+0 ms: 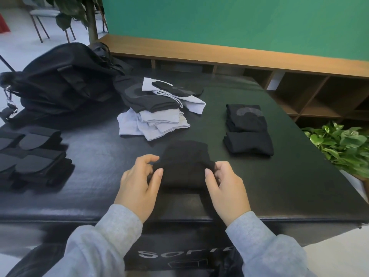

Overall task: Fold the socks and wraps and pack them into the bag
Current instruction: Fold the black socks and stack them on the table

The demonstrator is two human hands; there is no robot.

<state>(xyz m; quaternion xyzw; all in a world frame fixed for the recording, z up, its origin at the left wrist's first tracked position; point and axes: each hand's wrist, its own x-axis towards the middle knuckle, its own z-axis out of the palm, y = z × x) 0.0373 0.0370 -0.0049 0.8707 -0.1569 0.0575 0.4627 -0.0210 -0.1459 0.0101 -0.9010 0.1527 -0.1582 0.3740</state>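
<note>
Black padded table [259,176], green wall [239,21]

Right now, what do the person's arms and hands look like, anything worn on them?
Both arms wear light grey long sleeves of soft knit fabric, cuffs ending at the wrists. The left hand and right hand are bare: no gloves, rings or watch visible.

The wraps [30,156] run off the left edge. The black sock [184,164] merges with the dark table [259,196] (its near hem can't be traced). Both hands' fingertips hide behind its cloth. The bag's [60,80] opening isn't visible.
</note>
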